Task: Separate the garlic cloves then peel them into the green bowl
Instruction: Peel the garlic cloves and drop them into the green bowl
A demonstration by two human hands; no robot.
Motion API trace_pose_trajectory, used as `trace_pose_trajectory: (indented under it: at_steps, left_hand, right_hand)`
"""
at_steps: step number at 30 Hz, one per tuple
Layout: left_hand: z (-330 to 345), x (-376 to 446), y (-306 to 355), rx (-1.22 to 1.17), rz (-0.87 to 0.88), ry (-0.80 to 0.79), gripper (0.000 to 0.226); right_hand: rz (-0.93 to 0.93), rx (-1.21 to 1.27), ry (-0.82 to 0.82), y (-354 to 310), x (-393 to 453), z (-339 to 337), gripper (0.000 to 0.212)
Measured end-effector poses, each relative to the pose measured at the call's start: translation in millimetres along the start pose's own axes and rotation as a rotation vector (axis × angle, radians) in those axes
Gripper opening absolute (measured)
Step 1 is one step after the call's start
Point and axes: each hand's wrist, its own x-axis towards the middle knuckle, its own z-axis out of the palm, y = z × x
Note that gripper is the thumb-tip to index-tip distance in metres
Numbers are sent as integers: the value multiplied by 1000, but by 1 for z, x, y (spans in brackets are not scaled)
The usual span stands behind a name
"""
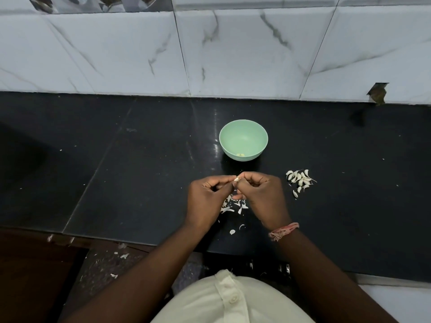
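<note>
A green bowl (243, 130) stands on the black counter with a peeled clove or two at its bottom. Just in front of it, my left hand (206, 201) and my right hand (262, 197) meet above the counter. Both pinch one small garlic clove (236, 179) between their fingertips; most of the clove is hidden by the fingers. A pile of separated, unpeeled cloves (300, 179) lies to the right of my right hand. White garlic skins (234, 205) are scattered under and between my hands.
The black counter (140, 171) runs left to right, backed by a marble-tiled wall (210, 50). Its front edge lies near my body. A few skin scraps (123, 255) have fallen on the floor at lower left.
</note>
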Motion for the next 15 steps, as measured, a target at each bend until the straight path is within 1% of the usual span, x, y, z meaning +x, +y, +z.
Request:
trace_pose_trajectory:
  at_steps: [5, 9, 13, 15]
  left_hand:
    - [-4, -3, -3, 6, 19, -12, 13]
    - [-8, -4, -4, -92, -21, -50, 14]
    - [-5, -6, -9, -172, -23, -82, 30]
    - [-2, -8, -11, -173, -24, -72, 29]
  right_hand:
    - [9, -16, 6, 0, -2, 4, 14]
    - [50, 55, -19, -1, -3, 4, 14]
    - [98, 72, -15, 1, -4, 7, 13]
    - [114, 67, -13, 3, -4, 8, 13]
